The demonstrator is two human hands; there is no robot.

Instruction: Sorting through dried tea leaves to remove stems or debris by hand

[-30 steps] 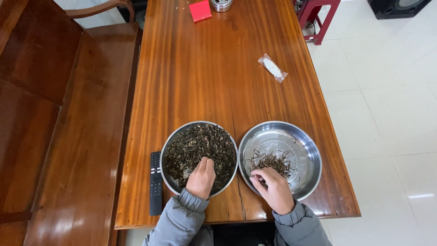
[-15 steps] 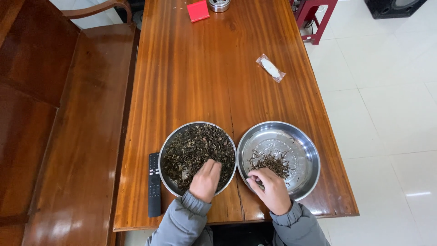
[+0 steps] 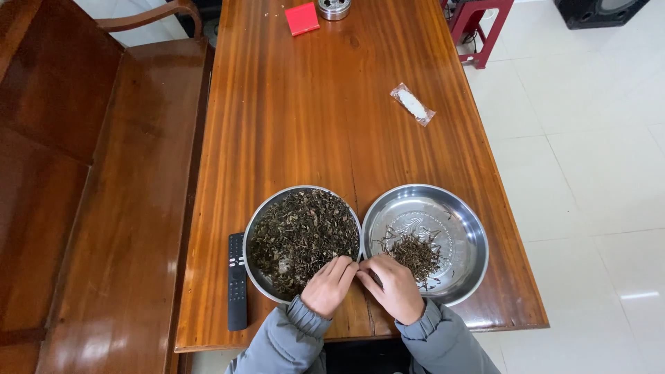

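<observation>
— Where do your two bowls sit?

— Low in the frame, side by side on the table [image 3: 312, 104], rims touching. Your left bowl [image 3: 260, 228] holds a heap of dried leaves [image 3: 301, 232]; your right bowl [image 3: 460, 228] holds a small pile of stems [image 3: 414, 253] in its lower left part.

— And your hands?

— Your left hand [image 3: 328, 285] lies over the near rim of the left bowl, your right hand [image 3: 392, 285] over the near rim of the right one, fingertips meeting between the bowls.

— What else lies around you?

— A remote [image 3: 237, 280] just left of the left bowl. A small packet [image 3: 412, 104] upper right of centre. At the top edge, a flat box [image 3: 303, 19] with a round tin [image 3: 334, 7] just to its right. A bench [image 3: 104, 208] fills the left of the frame; a stool [image 3: 478, 28] stands at upper right.
</observation>
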